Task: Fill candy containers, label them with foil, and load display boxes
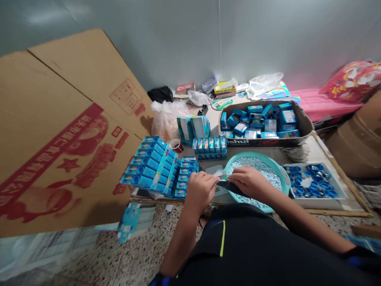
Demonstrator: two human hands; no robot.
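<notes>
Basin (283, 174) sits near left hand (201, 190) and right hand (249, 182), both pinching one small shiny piece (223, 179).

Dark top (256, 246), thin yellow-green stripe (222, 238), short sleeves (361, 256) with bright blue patches (354, 261).

Beside the left edge of the counter (318, 153), a large cardboard carton (86, 63) with red printing. Near the far left corner, a black bundle (160, 94) and a whitish plastic bag (168, 118); just in front of that, a paper cup (176, 146). Along the far edge, a red box (186, 88), a crumpled clear bag (199, 98) and a yellow box (224, 91). Past the far right corner, a red patterned bag (351, 82). Behind, a grey wall (253, 35); below the near edge, a speckled floor (104, 258).
</notes>
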